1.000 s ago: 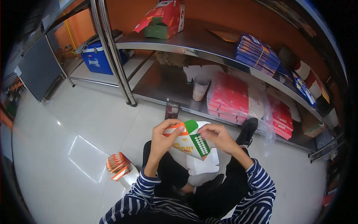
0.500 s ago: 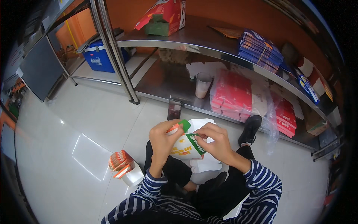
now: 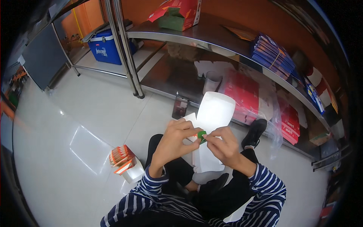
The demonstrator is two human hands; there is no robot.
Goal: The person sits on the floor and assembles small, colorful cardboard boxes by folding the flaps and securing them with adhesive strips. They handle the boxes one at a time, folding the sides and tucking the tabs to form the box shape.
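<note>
Above my lap I hold a small cardboard food carton, and its white lid panel (image 3: pixel 215 109) stands raised beyond my hands. My left hand (image 3: pixel 174 140) pinches the carton at an orange-and-white edge beside a green flap (image 3: pixel 202 137). From the other side, my right hand (image 3: pixel 225 145) grips this green flap between thumb and fingertips. Below the hands hangs another white panel (image 3: pixel 210 160); whether it belongs to the same carton is hard to see. To my left on the floor lies a bundle of orange-striped folded cartons (image 3: pixel 121 156), against an open white box (image 3: pixel 134 173).
A phone-like dark object (image 3: pixel 180 106) leans by the metal shelf (image 3: pixel 166 75). On the shelf are a plastic cup (image 3: pixel 212 81), wrapped red-and-white cartons (image 3: pixel 242 92), a stack of blue flat cartons (image 3: pixel 272 56) and a red box (image 3: pixel 181 17). A blue cooler (image 3: pixel 106 49) sits far left.
The carton has turned in my hands, so its printed side is out of sight and a white lid panel stands up. My right hand has shifted onto the green flap.
</note>
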